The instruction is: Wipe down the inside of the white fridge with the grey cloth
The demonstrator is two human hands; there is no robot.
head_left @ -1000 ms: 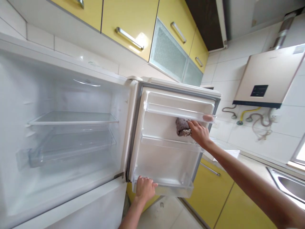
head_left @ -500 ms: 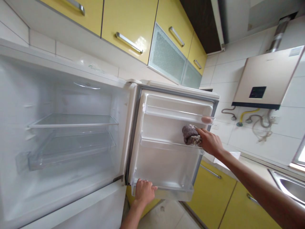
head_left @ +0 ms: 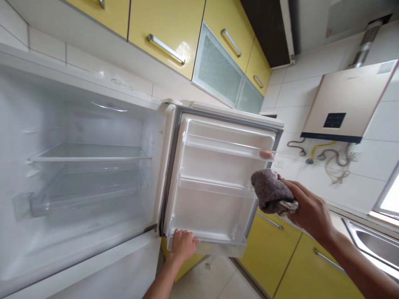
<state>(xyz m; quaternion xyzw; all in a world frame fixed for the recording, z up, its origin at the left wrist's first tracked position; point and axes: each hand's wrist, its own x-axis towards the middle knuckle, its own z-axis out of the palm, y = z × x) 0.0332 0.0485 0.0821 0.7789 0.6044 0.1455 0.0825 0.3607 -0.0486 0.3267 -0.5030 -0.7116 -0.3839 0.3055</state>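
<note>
A folded grey-brown cloth [head_left: 272,192] is gripped in my right hand [head_left: 311,211], held in front of the right edge of the open refrigerator door [head_left: 218,166] and apart from it. My left hand [head_left: 184,244] is closed over the rim of the clear bottom door bin [head_left: 221,248], near its left end. Above it are the middle door bin [head_left: 218,189] and the top door bin [head_left: 218,143]. An egg-like brownish object [head_left: 266,155] sits at the right end of the top bin.
The refrigerator compartment [head_left: 93,224] stands open at left, with a glass shelf [head_left: 93,152] and a clear drawer [head_left: 90,201]. Yellow wall cabinets [head_left: 165,25] hang above. To the right are a water heater [head_left: 346,99], lower cabinets [head_left: 274,249] and a sink [head_left: 375,245].
My right hand has drawn the cloth away from the door, rightward, down and nearer to me. My left hand keeps its place on the bottom bin. The view has shifted slightly.
</note>
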